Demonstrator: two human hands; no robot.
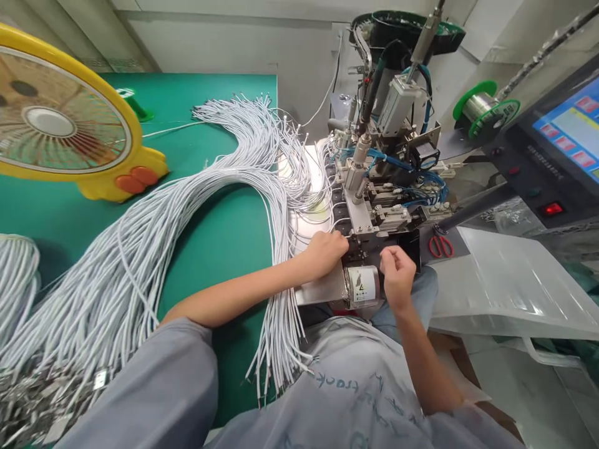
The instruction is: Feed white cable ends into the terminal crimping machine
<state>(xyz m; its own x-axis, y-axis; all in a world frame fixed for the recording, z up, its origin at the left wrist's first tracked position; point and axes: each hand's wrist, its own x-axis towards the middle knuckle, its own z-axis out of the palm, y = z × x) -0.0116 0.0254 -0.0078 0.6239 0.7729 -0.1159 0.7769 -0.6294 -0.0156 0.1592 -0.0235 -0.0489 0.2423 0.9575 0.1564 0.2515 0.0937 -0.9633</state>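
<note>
My left hand is closed at the front edge of the soldering-type machine, its fingertips against the row of dark holders. Whatever those fingers grip is hidden from above. My right hand is curled with thumb and forefinger together, just right of the holders; anything in that pinch is too small to make out. A bundle of white cables runs under my left forearm and hangs over the table edge. Several single cables curve into the machine's holders. Below and between my hands sits a clear container with a label.
More white cables with metal connectors cover the green table at left. A yellow fan stands there. On the right are a solder wire spool, a control screen, red-handled scissors and clear plastic sheeting.
</note>
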